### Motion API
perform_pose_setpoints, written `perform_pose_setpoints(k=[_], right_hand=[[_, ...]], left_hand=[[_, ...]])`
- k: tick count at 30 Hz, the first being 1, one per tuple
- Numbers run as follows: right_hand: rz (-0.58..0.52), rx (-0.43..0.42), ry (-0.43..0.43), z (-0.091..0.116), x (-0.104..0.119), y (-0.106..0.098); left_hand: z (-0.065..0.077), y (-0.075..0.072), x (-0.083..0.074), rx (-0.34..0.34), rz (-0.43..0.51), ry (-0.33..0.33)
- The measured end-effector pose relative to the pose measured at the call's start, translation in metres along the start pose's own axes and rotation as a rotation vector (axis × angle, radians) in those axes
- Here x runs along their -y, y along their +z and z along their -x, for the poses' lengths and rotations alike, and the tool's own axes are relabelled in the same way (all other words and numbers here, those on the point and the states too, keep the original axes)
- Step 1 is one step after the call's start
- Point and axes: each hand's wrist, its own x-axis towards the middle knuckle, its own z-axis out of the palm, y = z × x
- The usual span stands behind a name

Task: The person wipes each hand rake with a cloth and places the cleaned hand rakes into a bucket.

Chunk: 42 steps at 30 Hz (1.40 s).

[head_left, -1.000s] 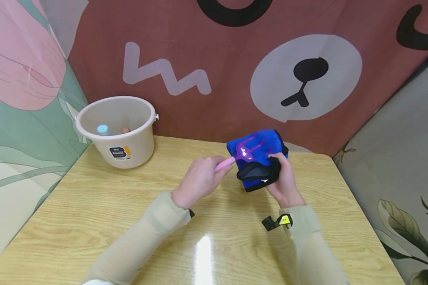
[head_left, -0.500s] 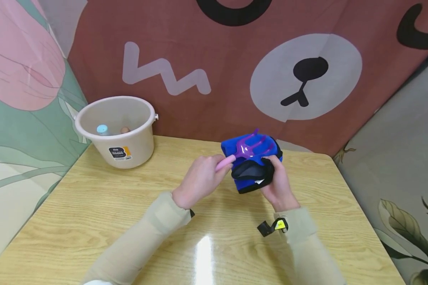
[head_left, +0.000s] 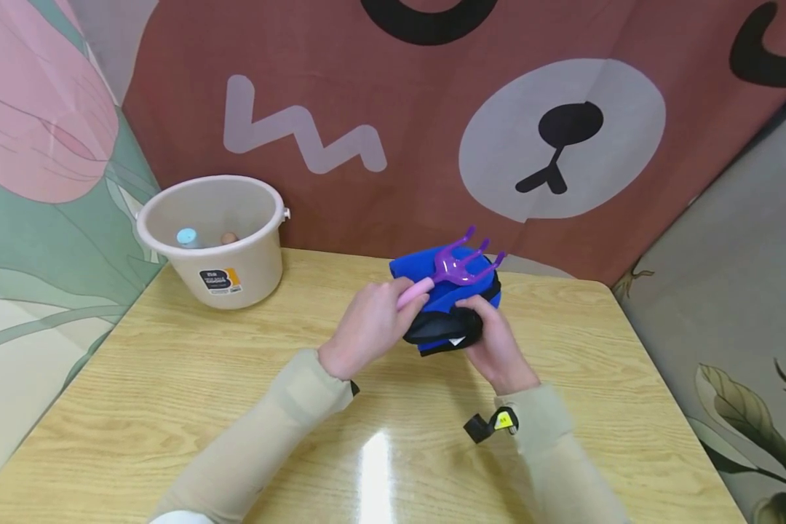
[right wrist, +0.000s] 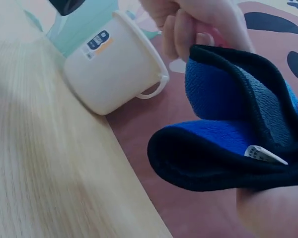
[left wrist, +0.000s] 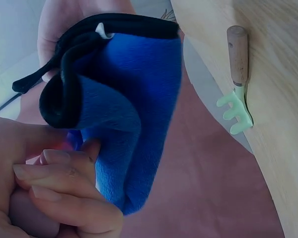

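Note:
My left hand (head_left: 369, 324) grips the pink handle of a small purple hand rake (head_left: 457, 268). The rake's three tines point up and to the right, over a folded blue cloth with black edging (head_left: 409, 263). My right hand (head_left: 495, 349) holds that cloth from its right side, with the thumb on top. In the left wrist view, the curled fingers of my left hand (left wrist: 54, 186) are close to the cloth (left wrist: 149, 94), and the rake is mostly hidden. A small white tag (right wrist: 260, 154) shows at the cloth's edge in the right wrist view.
A beige bucket (head_left: 249, 273) stands at the table's back left, with a light blue-topped item (head_left: 187, 237) and a brown item (head_left: 229, 238) inside. A green rake with a wooden handle (left wrist: 238, 57) lies on the wooden table (head_left: 190, 378). A bear-print curtain (head_left: 340, 65) hangs behind.
My right hand has moved left and slightly nearer with the cloth. The rake's tines, earlier over the cloth, now reach past its upper edge. My left hand has barely moved.

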Motion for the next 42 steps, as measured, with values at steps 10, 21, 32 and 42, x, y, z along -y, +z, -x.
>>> perform_pose_setpoints(k=[10,21,32,42], right_hand=[[0.185,0.059,0.026,0.001,-0.014,0.011],[0.261,0.085,0.070,0.000,-0.015,0.011],[0.072,-0.024,0.147,0.000,-0.015,0.016],[-0.115,-0.063,0.086,-0.007,-0.003,0.004]], left_hand=[[0.000,0.001,0.000,0.004,-0.011,0.009],[-0.001,0.002,0.002,0.006,-0.023,-0.012],[0.001,0.003,0.006,0.001,-0.016,0.002],[0.002,0.004,0.010,0.017,-0.009,-0.019]])
